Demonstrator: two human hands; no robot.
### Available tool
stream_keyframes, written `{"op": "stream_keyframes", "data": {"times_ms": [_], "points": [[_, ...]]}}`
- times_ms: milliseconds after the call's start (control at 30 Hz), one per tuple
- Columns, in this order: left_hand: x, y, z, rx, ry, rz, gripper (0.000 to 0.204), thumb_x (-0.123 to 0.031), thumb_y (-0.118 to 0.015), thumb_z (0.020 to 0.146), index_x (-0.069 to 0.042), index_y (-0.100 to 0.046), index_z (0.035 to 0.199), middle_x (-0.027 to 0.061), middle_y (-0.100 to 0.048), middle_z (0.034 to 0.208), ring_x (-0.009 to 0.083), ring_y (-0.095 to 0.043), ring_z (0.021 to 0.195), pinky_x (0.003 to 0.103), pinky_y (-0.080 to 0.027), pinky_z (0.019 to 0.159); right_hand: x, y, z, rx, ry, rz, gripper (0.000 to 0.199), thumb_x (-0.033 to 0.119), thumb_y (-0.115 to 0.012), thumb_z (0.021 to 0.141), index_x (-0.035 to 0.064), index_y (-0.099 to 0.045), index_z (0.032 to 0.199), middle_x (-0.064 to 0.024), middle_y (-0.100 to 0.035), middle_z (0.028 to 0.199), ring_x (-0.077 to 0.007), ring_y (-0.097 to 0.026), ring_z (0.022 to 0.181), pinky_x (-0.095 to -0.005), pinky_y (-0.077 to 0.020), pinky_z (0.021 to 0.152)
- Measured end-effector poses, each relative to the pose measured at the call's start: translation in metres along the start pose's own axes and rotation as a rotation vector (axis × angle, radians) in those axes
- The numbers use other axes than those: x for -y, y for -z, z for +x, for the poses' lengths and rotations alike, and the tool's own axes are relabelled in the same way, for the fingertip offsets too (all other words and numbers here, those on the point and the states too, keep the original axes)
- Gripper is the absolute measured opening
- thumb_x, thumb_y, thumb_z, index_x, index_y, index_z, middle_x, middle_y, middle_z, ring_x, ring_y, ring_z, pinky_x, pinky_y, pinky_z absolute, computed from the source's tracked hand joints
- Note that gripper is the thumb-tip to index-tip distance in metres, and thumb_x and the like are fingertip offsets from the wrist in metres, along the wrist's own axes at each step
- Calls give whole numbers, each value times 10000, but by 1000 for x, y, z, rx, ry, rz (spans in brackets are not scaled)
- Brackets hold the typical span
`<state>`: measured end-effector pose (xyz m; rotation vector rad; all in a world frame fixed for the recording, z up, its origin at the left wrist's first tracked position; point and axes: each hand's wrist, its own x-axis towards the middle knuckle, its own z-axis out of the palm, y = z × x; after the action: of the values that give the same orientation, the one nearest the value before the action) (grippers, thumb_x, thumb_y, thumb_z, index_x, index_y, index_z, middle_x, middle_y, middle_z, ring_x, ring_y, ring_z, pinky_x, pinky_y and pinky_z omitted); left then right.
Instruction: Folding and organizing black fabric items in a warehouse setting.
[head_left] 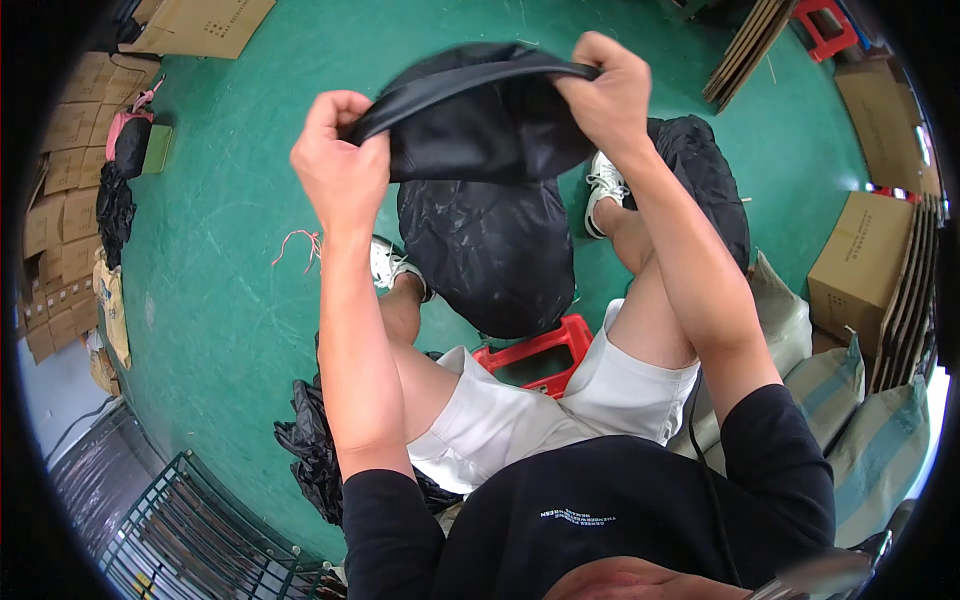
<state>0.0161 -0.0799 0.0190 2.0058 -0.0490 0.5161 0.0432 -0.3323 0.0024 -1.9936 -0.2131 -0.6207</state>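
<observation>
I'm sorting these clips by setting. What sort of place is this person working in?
Probably a warehouse or packing workshop: a painted green floor, flattened cardboard cartons stacked along the left, and closed cardboard boxes beside striped woven sacks on the right. Both hands hold a black fabric piece.

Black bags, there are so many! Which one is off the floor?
The black bag stretched between the left hand and right hand. The other black bags lie on the green floor.
</observation>
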Motion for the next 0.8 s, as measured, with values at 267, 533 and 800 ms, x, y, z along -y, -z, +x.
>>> {"op": "stream_keyframes", "data": {"times_ms": [267,533,800], "points": [[-1,22,16,-351,-60,150,172,98,-647,727,-8,-584,846,-32,-514,718,43,-448,622,177,-383,582,-2,-5,-2,-297,165,114,247,-79,-529,626,29,-309,648,-70,-210,635,-162,-218,571,-268,-258,474],[-2,26,10,-382,-324,296,198,93,-602,684,-39,-457,655,-23,-448,598,86,-408,568,245,-353,510,16,-10,-15,-159,211,123,288,-121,-531,636,39,-292,649,-36,-244,629,-130,-233,584,-255,-242,491],[19,32,26,-624,-78,21,304,105,-593,702,-61,-357,606,-34,-366,589,76,-324,566,236,-306,514,1,-6,-8,-258,239,150,258,-103,-513,604,33,-300,659,-90,-244,638,-191,-225,578,-263,-271,478]]}}
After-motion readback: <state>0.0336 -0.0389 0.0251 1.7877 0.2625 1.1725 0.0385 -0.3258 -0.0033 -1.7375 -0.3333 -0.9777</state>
